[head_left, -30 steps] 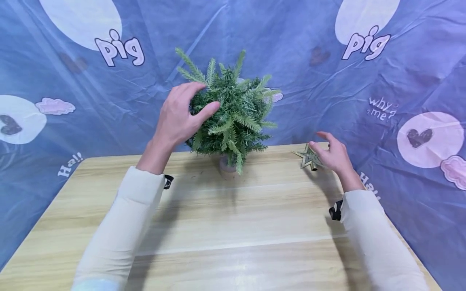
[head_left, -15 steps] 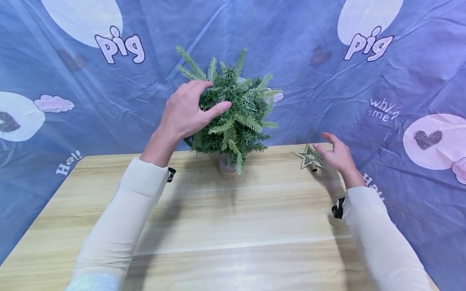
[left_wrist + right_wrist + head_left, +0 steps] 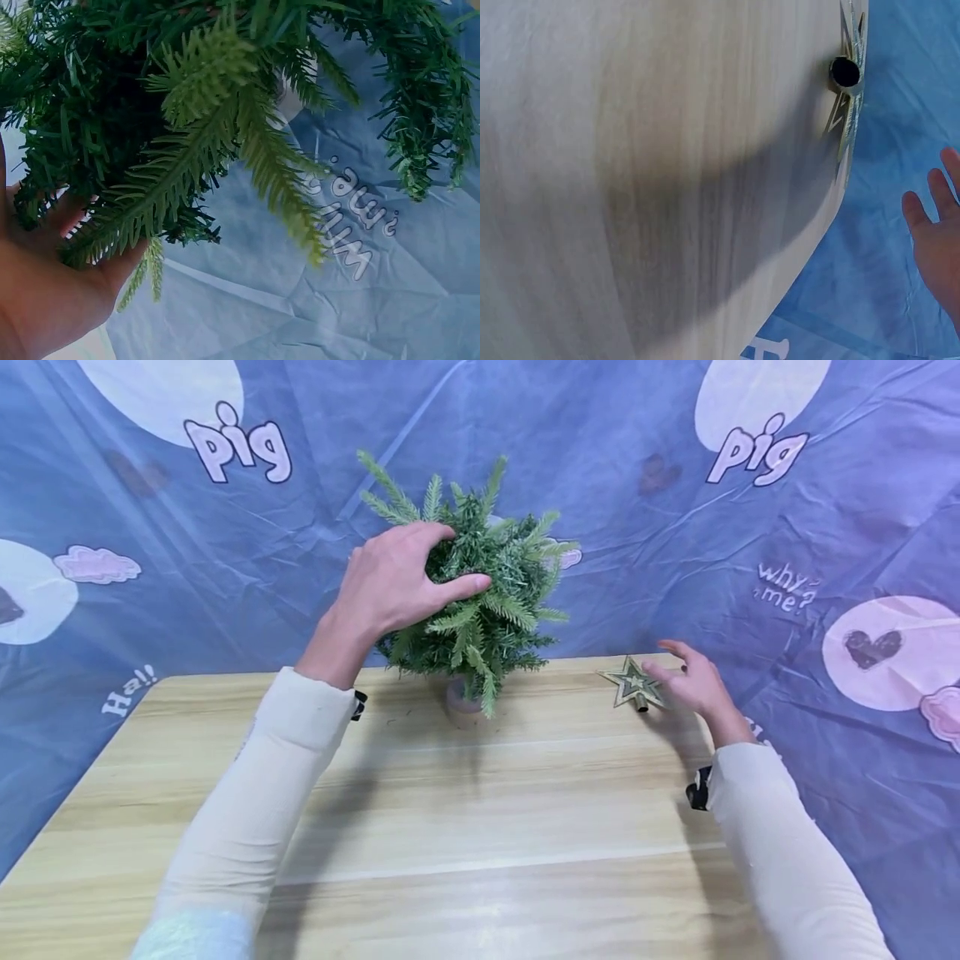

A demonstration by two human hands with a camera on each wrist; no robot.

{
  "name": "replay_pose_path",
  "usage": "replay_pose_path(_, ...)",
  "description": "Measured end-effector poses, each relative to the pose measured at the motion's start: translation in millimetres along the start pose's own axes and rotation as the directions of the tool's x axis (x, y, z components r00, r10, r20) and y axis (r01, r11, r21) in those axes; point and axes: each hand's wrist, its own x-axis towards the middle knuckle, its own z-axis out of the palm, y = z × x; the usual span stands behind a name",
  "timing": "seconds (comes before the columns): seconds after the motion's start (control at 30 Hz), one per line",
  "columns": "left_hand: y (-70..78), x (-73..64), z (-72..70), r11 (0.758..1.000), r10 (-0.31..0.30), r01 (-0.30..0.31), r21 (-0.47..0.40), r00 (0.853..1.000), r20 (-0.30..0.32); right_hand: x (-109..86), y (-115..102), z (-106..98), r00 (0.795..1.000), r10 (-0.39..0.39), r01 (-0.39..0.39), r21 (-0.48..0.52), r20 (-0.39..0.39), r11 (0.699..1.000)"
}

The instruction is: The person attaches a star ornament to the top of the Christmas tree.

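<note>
A small artificial Christmas tree (image 3: pixel 510 581) with green needle branches stands on the table at the back. My left hand (image 3: pixel 397 577) reaches in among its upper branches from the left, thumb and forefinger spread wide apart. In the left wrist view, a lighter green sprig (image 3: pixel 172 176) runs down to that hand's fingers. On the right, a gold glittery star tree topper (image 3: pixel 628 682) lies near the table's back edge, its short tube toward me. My right hand (image 3: pixel 693 685) hovers just right of it, fingers apart and holding nothing.
The pale wooden table (image 3: pixel 465 827) ends at the back against a blue printed cloth backdrop (image 3: pixel 622 485). The tree's round base (image 3: pixel 465 703) sits a little in from that edge. In the right wrist view, the star topper (image 3: pixel 847 75) lies close to the edge.
My left hand has moved right, further over the tree's branches. The right hand has shifted slightly right beside the star topper. Tree and star stay where they were.
</note>
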Motion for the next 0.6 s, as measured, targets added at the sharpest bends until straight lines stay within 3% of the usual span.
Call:
replay_pose_path(0.1, 0.2, 1.7, 2.3, 1.000, -0.002, 0.003, 0.027, 1.000, -0.004, -0.2, 4, 3, 1.000, 0.000, 0.000, -0.006, 0.025, 1.000)
replay_pose_path(0.2, -1.6, 3.8, 8.6, 0.998, 0.042, -0.039, 0.053, 0.997, -0.065, 1.7, 9, 4, 0.999, -0.002, 0.003, -0.026, 0.044, 1.000)
replay_pose_path(0.37, -8.6, 3.8, 20.5, 0.994, 0.107, -0.097, 0.058, 0.976, -0.190, 3.1, 16, 6, 0.995, 0.020, -0.016, -0.044, 0.096, 0.999)
replay_pose_path(0.6, -9.5, 4.0, 25.0, 0.988, 0.140, -0.117, 0.106, 0.956, -0.257, 1.0, 25, 8, 0.994, 0.035, -0.029, -0.057, 0.105, 0.998)
